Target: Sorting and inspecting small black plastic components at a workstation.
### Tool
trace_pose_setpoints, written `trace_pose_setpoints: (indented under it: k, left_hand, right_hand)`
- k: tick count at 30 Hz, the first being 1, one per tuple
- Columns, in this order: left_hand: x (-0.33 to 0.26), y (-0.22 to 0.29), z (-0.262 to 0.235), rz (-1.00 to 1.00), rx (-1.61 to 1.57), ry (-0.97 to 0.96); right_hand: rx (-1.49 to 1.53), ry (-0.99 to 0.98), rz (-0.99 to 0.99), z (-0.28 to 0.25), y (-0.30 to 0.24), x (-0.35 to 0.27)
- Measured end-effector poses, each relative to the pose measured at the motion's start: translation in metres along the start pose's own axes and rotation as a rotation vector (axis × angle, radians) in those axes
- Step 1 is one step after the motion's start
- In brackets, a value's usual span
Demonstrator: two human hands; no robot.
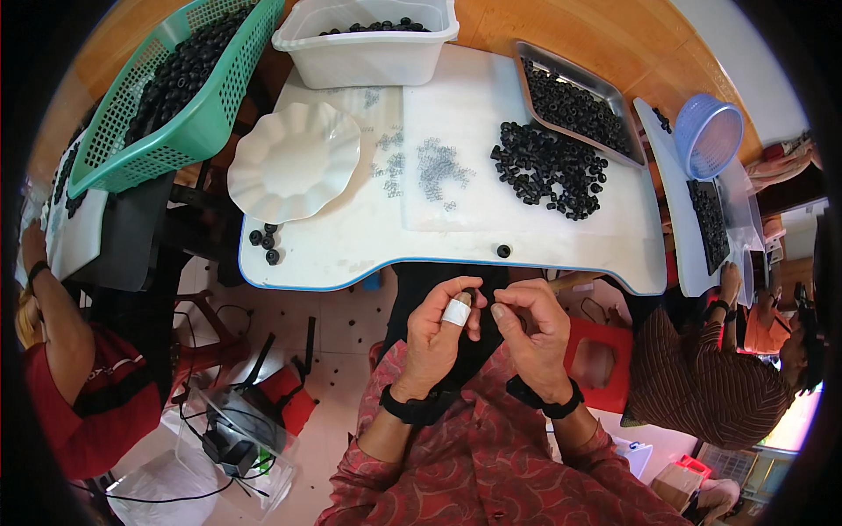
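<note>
Nearest us, low in the middle of the frame, our left hand [447, 320], with a white wrap [456, 312] around a digit, has its fingertips drawn nearly together on what looks like a small black piece [474, 295]; our right hand [533, 329] just beside it is half curled, thumb and forefinger almost meeting, and we cannot tell whether anything is between them. Just beyond, a single black part [503, 251] sits near the front edge of the bench [351, 256], with a few more black parts [267, 244] at its left corner. Farther back lie a loose heap of black parts [553, 171], right of centre, and a scatter of tiny springs [438, 169]. We judge the parts light, stiff and hard to break, probably smooth enough to roll or slip, so we would pinch one across its rounded sides. The springs look springy, easily bent or tangled; we would take one lightly by its ends. Farthest stand the metal tray [561, 60], upper right, and the white tub [368, 63], upper centre, both holding black pieces. We can read no brand, label or other writing anywhere.
</note>
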State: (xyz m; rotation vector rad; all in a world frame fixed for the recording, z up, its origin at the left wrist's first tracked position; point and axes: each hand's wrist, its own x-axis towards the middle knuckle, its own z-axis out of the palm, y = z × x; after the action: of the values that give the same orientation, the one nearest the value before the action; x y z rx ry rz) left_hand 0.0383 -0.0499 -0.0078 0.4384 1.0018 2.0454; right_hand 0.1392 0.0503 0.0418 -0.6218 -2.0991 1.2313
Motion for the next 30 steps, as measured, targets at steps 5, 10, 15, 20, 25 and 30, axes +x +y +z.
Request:
trace_pose_setpoints:
  k: [5,10,15,20,25,30]
  left_hand:
    - [0.001,0.003,0.0,-0.025,-0.273,-0.021]
    - [0.001,0.008,-0.001,-0.035,-0.382,-0.014]
    - [0.002,0.011,-0.002,-0.074,-0.443,0.015]
    - [0.002,-0.001,-0.006,-0.087,-0.461,-0.023]
    - [0.004,0.005,-0.003,-0.085,-0.492,-0.063]
    - [0.004,0.005,-0.004,-0.082,-0.528,-0.095]
  right_hand:
    - [0.035,-0.016,-0.012,0.006,0.001,0.003]
    - [0.073,-0.032,-0.012,0.011,0.001,0.004]
    - [0.088,-0.036,0.004,0.011,0.0,0.004]
    - [0.149,-0.025,-0.011,0.019,-0.003,0.005]
    - [0.12,-0.007,-0.026,0.012,0.002,0.007]
    - [0.067,-0.033,-0.055,0.008,-0.002,0.009]
